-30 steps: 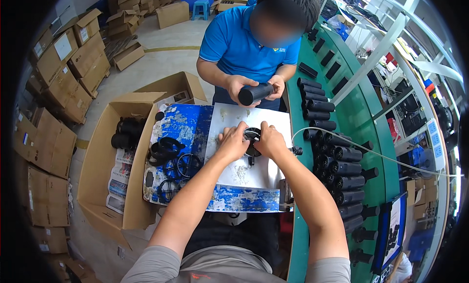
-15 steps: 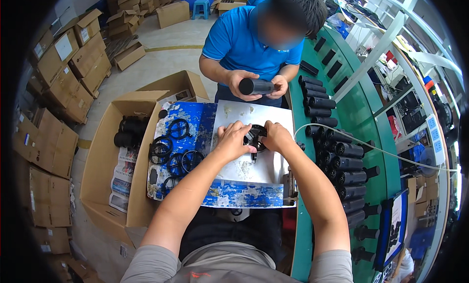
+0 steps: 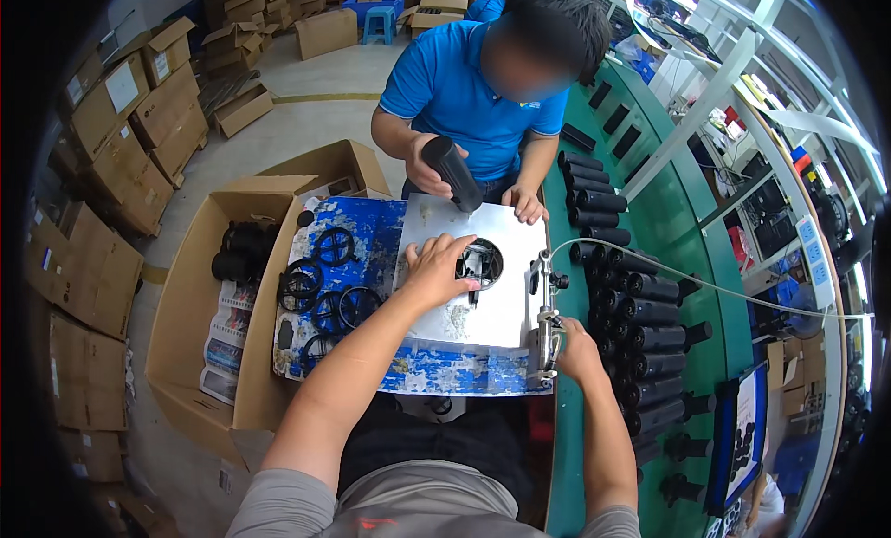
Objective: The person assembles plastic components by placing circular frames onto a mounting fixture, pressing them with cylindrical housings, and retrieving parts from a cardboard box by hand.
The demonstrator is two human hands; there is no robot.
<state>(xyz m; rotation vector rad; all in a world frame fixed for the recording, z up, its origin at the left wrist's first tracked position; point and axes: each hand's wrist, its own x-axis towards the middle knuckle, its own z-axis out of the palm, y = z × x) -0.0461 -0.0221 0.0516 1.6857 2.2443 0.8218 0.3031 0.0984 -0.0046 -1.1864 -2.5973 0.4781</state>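
My left hand [image 3: 434, 272] grips the left side of a round black ring-shaped part [image 3: 491, 256] with spokes, its thumb at the lower inside edge. The part lies on a silver metal plate [image 3: 445, 326]. At the board's right edge, my right hand [image 3: 580, 352] is closed on a silver metal tool [image 3: 546, 326] with a lever-like piece; its exact kind is unclear. A pale hose [image 3: 691, 280] runs off to the right from near its upper end. Across from me, a co-worker in a blue shirt holds a tilted black cylinder [image 3: 452, 173] close to the plate.
Several black spoked rings [image 3: 360, 307] lie on the worn blue board [image 3: 418, 369] at left. An open cardboard box [image 3: 258, 375] with black parts stands beside it. Rows of black cylinders [image 3: 652, 312] line the green bench [image 3: 691, 194]. Stacked cartons [image 3: 93, 287] stand far left.
My right hand has left the black part and moved down-right onto the silver tool, which now stands higher. The co-worker has tilted the cylinder down toward the plate and freed one hand.
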